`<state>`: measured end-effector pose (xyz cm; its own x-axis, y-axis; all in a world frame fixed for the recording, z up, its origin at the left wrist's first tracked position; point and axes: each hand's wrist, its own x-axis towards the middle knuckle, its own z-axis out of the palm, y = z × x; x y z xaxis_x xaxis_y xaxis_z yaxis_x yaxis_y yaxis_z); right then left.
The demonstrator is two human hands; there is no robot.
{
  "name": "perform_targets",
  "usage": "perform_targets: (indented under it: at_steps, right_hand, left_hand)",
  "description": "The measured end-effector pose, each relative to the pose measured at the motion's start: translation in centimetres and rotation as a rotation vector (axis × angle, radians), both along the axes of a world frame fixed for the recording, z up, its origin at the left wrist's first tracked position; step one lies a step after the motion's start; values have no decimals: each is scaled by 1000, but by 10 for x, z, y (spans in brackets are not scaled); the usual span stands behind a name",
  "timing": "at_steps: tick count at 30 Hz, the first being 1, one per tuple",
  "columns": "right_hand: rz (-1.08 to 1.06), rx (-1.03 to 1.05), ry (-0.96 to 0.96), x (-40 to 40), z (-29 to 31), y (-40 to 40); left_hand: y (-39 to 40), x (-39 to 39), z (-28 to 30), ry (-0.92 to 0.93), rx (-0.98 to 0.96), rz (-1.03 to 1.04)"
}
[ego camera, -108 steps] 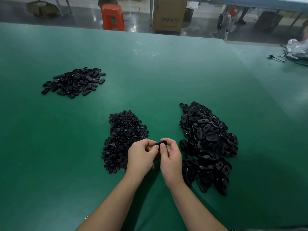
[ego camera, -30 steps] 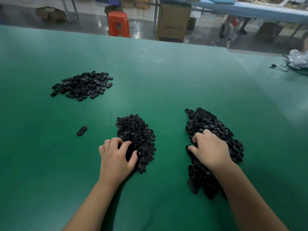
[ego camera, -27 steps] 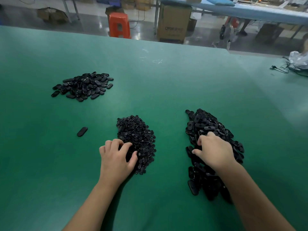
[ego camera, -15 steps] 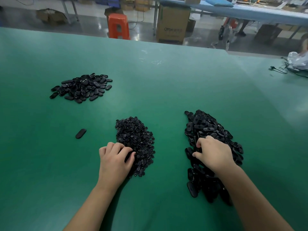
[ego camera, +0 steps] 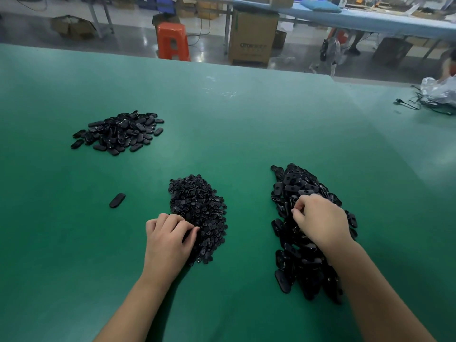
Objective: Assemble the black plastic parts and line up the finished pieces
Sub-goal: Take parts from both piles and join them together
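Hands dig for fresh parts: your left hand (ego camera: 167, 240) curls into the heap of small black plastic inserts (ego camera: 198, 213), your right hand (ego camera: 318, 218) pinches among the black oval plastic shells (ego camera: 303, 183) right of that heap; whether either holds one, can't tell.

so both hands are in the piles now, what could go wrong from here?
1. The left hand digs into the pile of small parts with curled fingers; it could pull out several at once or scatter them across the green table.
2. The right hand rakes the heaped pile of larger shells; pieces may slide off.
3. The single finished piece lies apart from the far pile, easily overlooked.
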<state>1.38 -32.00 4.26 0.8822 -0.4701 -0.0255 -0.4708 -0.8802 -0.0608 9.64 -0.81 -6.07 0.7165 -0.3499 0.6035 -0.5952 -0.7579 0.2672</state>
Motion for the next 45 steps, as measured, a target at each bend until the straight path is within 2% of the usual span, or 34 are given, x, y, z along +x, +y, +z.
perform_targets:
  at_steps: [4,7,10,12,19,25,34,38,41,43,45]
  right_hand:
    - [-72,358,-369,0,11,3]
    - [-199,790,-573,1,17,20]
    - [-334,1337,-681,1,12,51]
    - [-350,1442,-695,1,0,75]
    - [-309,1384,-685,2,-45,131]
    - [-240,1200,-728,-1,-73,142]
    - [-141,1206,-699,1,-80,143]
    - [-124,1213,-660,1,-81,141]
    - [-119,1217,-682,1,-84,141]
    - [-123,1205,-706,1,-84,141]
    - [-140,1189,-734,2,-83,141]
  left_hand:
    - [0,-1,2,-27,-19,-12]
    - [-1,-3,3,-26,-23,-13]
    - [1,-4,5,-2,-52,-16]
    - [1,-4,5,20,-58,-14]
    - [3,-4,3,12,-80,1]
    - [2,-2,1,-15,-118,-25]
    - [3,-5,1,11,-167,-56]
    - [3,-9,10,76,-217,-57]
    - [-10,-17,27,242,-328,-18]
    - [-27,-20,41,557,-613,30]
    - [-47,-24,53,944,-969,-12]
